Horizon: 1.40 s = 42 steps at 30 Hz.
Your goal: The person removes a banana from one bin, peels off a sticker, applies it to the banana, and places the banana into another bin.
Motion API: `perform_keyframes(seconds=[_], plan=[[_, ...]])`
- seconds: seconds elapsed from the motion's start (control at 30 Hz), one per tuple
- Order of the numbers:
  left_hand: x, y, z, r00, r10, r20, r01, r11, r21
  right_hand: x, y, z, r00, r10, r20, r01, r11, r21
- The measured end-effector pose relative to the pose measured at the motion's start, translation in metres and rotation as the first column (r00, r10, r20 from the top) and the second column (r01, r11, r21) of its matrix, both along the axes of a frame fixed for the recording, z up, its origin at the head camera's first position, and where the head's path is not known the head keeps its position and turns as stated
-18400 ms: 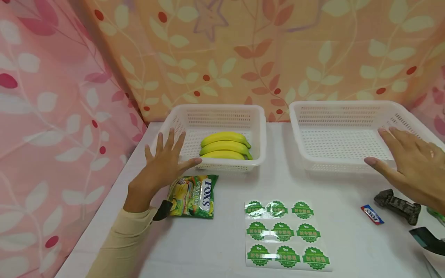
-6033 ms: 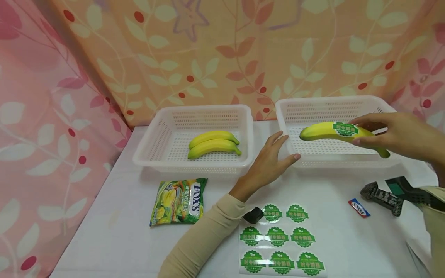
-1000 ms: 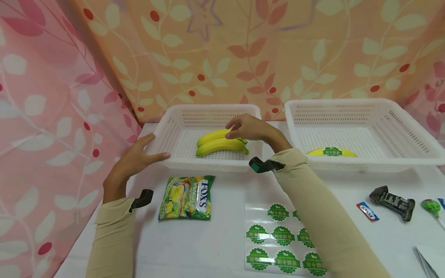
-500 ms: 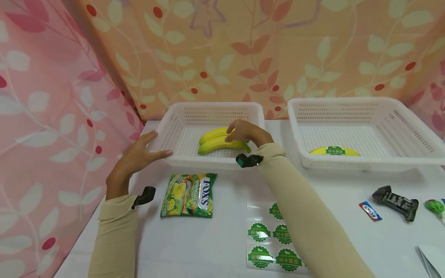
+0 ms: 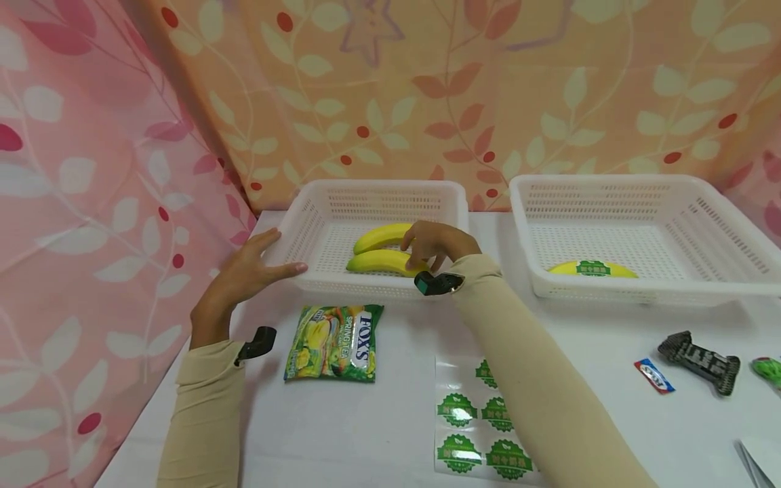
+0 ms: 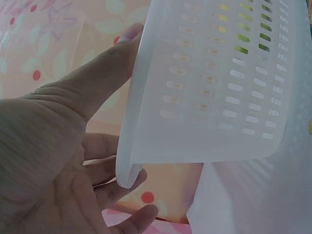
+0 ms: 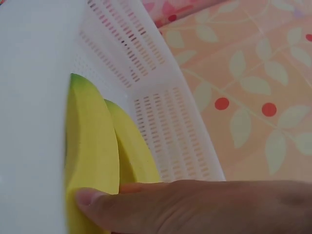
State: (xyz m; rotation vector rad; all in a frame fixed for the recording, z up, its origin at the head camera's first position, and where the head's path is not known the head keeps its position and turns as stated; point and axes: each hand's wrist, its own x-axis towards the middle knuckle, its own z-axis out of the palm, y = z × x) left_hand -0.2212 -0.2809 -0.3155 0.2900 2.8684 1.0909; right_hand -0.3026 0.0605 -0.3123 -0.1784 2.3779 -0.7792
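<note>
A white plastic basket stands at the back left with two yellow bananas in it. Inside it my right hand pinches the nearer banana by its right part. In the right wrist view the thumb presses on that banana, and the index finger reaches between the two. The other banana lies just behind. My left hand rests at the basket's front left corner, thumb and fingers spread. In the left wrist view the thumb touches the rim, with fingers partly hidden behind it.
A second white basket at the right holds a banana bearing a green sticker. In front lie a FOX'S candy bag, a sticker sheet partly under my right forearm, a small candy, a black-wrapped candy and tweezers.
My right hand has carried a stickered banana to the right basket and returned. In the last half second it has lowered onto the nearer banana, and the two bananas have parted slightly.
</note>
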Motion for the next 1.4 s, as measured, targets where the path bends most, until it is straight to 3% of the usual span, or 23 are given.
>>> perform_keyframes(seconds=[0.1,0.23,0.33,0.5,0.77,0.9,1.17,1.4], plan=[[-0.001,0.001,-0.001,1.0,-0.002,0.001,0.002,1.0,0.004,-0.001,0.002,0.0,1.0,0.028,-0.01,-0.028,1.0,0.002],[0.0,0.001,-0.001,1.0,0.0,0.004,0.0,1.0,0.004,-0.003,0.005,0.005,0.99,0.115,-0.083,-0.117,0.993,-0.015],[0.0,0.001,0.0,1.0,0.01,0.014,-0.01,1.0,0.0,-0.002,0.009,0.015,0.971,0.17,-0.168,-0.18,0.983,-0.045],[0.001,0.0,0.002,0.999,0.03,0.04,-0.03,0.999,-0.013,0.004,0.019,0.039,0.942,0.181,-0.283,-0.223,0.967,-0.125],[0.002,-0.002,0.004,0.998,0.035,0.06,-0.034,0.999,-0.022,0.034,0.056,0.073,0.878,0.161,-0.45,-0.25,0.957,-0.145],[0.002,-0.003,0.004,0.999,0.025,0.047,-0.024,1.0,-0.019,0.054,0.08,0.081,0.863,0.145,-0.483,-0.249,0.956,-0.158],[0.003,-0.005,0.005,0.999,0.016,0.028,-0.016,1.0,-0.011,0.098,0.128,0.073,0.813,0.148,-0.563,-0.251,0.962,-0.11],[0.004,-0.006,0.006,0.996,0.048,0.082,-0.045,0.998,-0.031,0.129,0.162,0.048,0.826,0.109,-0.553,-0.215,0.968,-0.13]])
